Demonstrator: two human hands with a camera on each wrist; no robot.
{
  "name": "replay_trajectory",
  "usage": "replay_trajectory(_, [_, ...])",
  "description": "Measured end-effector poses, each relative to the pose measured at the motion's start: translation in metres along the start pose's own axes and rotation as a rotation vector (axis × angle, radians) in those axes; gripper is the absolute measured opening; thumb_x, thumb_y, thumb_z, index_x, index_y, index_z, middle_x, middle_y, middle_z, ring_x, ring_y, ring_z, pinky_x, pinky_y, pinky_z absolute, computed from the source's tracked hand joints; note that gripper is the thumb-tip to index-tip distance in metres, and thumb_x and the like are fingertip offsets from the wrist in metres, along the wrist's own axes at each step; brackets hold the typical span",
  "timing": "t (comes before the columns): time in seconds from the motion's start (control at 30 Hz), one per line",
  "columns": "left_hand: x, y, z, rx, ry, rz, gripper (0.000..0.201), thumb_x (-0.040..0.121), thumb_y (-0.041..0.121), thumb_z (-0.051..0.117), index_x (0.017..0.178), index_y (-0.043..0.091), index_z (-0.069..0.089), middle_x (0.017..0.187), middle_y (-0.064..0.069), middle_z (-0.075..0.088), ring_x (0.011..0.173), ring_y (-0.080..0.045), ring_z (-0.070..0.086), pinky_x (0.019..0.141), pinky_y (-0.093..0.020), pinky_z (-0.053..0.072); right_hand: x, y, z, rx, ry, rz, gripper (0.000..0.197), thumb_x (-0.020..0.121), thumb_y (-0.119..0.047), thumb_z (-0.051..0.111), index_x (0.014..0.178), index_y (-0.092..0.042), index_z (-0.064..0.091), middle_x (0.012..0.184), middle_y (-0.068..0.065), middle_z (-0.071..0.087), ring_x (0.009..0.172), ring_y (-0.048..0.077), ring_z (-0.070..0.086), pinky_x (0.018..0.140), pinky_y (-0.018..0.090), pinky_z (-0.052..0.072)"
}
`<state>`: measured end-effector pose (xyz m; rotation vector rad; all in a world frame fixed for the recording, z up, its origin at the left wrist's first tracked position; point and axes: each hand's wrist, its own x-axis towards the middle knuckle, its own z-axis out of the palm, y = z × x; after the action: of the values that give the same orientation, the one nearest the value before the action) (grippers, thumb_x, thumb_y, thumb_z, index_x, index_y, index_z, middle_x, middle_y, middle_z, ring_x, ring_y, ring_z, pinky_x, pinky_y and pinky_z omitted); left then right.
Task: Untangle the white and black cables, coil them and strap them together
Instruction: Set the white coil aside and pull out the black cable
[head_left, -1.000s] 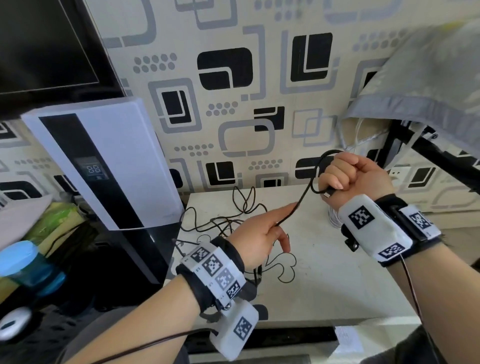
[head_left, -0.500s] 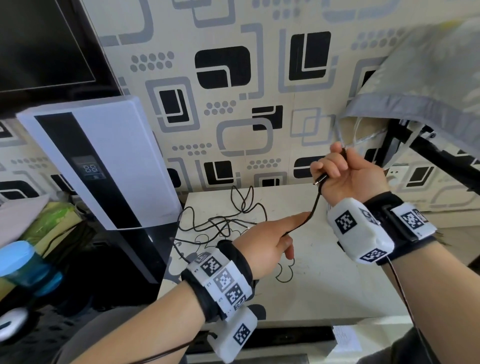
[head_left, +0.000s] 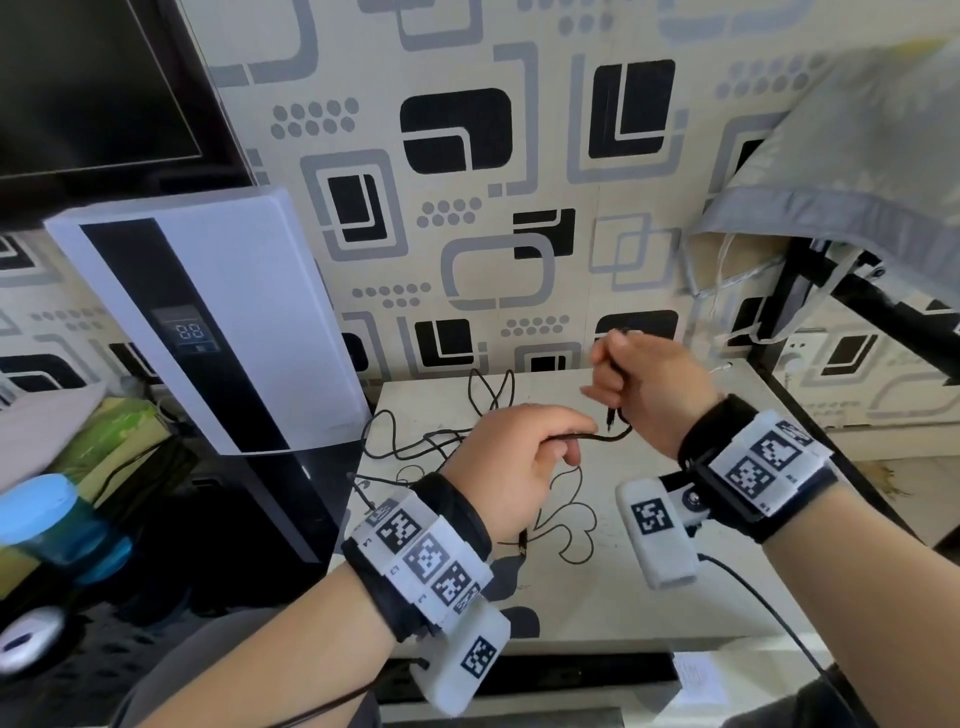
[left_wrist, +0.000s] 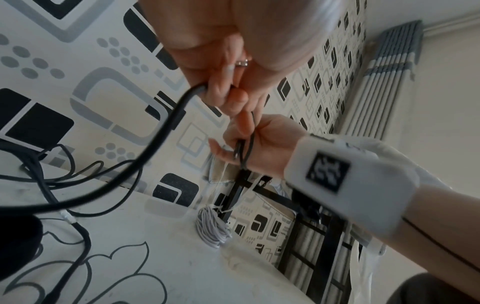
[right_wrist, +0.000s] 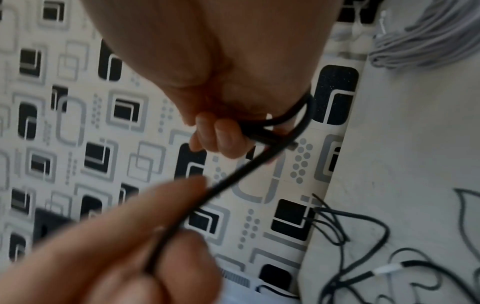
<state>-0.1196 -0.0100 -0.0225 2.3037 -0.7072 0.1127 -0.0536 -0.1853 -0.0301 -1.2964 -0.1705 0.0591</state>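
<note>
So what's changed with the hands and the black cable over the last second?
The left hand closed up on the right hand, slackening the black cable into a small loop. Both hands keep their grip; the white cable bundle and loose tangle stay on the table.

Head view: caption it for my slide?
Both hands, left hand and right hand, grip the black cable above the table.

The right hand (head_left: 652, 387) has dropped from its raised spot and come in close to the left hand (head_left: 511, 467). The left hand's forefinger, straight a moment ago, is now bent over the black cable (head_left: 592, 438) with the other fingers. The taut stretch of cable between the hands has gone slack, sagging in a short loop under the right hand.
</note>
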Motion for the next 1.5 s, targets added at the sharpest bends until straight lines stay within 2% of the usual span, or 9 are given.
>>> replay_trajectory(0.13, [0.0,-0.006,-0.011,-0.105,0.101,-0.062,0.036,0.091,-0.002,0.05,0.11,0.026,0.062,0.082,0.007,0.072,0.083,-0.006,0.067,0.08,-0.023,0.051,-0.009,0.01,0.012,-0.484,-0.12,0.059,0.035,0.102,-0.018,0.04,0.071,-0.007,0.052,0.056,0.006,0.049,0.051,0.019,0.045,0.055,0.03,0.04])
replay_trajectory(0.27, [0.001,-0.012,-0.018,-0.13,0.152,-0.081,0.032,0.09,0.002,0.053,0.111,0.026,0.054,0.076,0.006,0.071,0.064,0.002,0.059,0.069,-0.018,0.044,-0.011,0.016,0.02,-0.625,-0.193,0.155,0.032,0.1,-0.022,0.047,0.074,-0.007,0.058,0.075,0.016,0.065,0.07,0.029,0.065,0.081,0.046,0.056])
replay_trajectory(0.33, [0.002,-0.015,-0.019,-0.146,0.171,-0.089,0.031,0.09,0.003,0.054,0.111,0.025,0.052,0.075,0.006,0.071,0.062,0.002,0.057,0.068,-0.017,0.043,-0.015,0.015,0.025,-0.599,-0.253,0.181,0.035,0.102,-0.02,0.042,0.073,-0.005,0.053,0.068,0.016,0.064,0.059,0.031,0.06,0.067,0.045,0.055])
replay_trajectory(0.63, [0.01,-0.033,-0.022,-0.186,0.223,-0.244,0.03,0.092,0.021,0.062,0.121,0.023,0.057,0.089,0.009,0.065,0.081,0.002,0.061,0.08,-0.022,0.048,-0.028,0.004,0.034,-0.459,-0.408,0.308,0.039,0.1,-0.03,0.043,0.067,-0.01,0.048,0.049,-0.002,0.026,0.042,0.011,0.02,0.041,0.019,0.014])
replay_trajectory(0.8, [0.003,-0.022,-0.01,-0.429,0.078,-0.202,0.028,0.101,0.032,0.04,0.112,0.018,0.061,0.072,0.011,0.062,0.04,0.001,0.041,0.044,-0.01,0.032,-0.031,-0.005,0.031,-0.25,-0.496,0.272,0.034,0.088,-0.035,0.049,0.061,-0.015,0.049,0.047,-0.005,0.022,0.041,0.007,0.015,0.041,0.015,0.011])
replay_trajectory(0.9, [0.004,-0.015,-0.009,-0.603,0.028,-0.203,0.054,0.089,0.053,0.036,0.099,0.007,0.063,0.076,-0.016,0.059,0.036,-0.004,0.031,0.036,-0.015,0.026,-0.034,-0.013,0.029,-0.137,-0.57,0.3,0.034,0.088,-0.034,0.046,0.059,-0.018,0.051,0.045,-0.006,0.022,0.039,0.005,0.016,0.041,0.013,0.012])
replay_trajectory(1.0, [0.005,-0.014,-0.008,-0.671,0.0,-0.206,0.047,0.087,0.056,0.04,0.077,0.016,0.064,0.05,-0.005,0.044,0.033,-0.008,0.024,0.035,-0.017,0.018,-0.035,-0.018,0.025,-0.127,-0.619,0.338,0.033,0.087,-0.035,0.048,0.059,-0.018,0.052,0.046,-0.006,0.022,0.038,0.005,0.017,0.039,0.011,0.015])
replay_trajectory(1.23, [0.013,-0.019,-0.005,-0.771,0.097,-0.282,0.034,0.101,0.025,0.045,0.075,0.011,0.061,0.062,0.0,0.064,0.031,-0.009,0.029,0.033,-0.014,0.019,-0.034,-0.008,0.03,-0.382,-0.416,0.147,0.036,0.099,-0.025,0.046,0.068,-0.007,0.049,0.046,-0.003,0.029,0.04,0.013,0.022,0.039,0.022,0.02])
replay_trajectory(1.5, [0.014,-0.014,-0.004,-0.637,0.121,-0.294,0.043,0.102,0.033,0.042,0.07,0.008,0.056,0.046,0.007,0.049,0.032,-0.011,0.028,0.036,-0.018,0.021,-0.039,-0.011,0.037,-0.477,-0.281,0.022,0.042,0.101,-0.026,0.041,0.066,-0.004,0.049,0.043,-0.008,0.031,0.037,0.006,0.024,0.036,0.015,0.023])
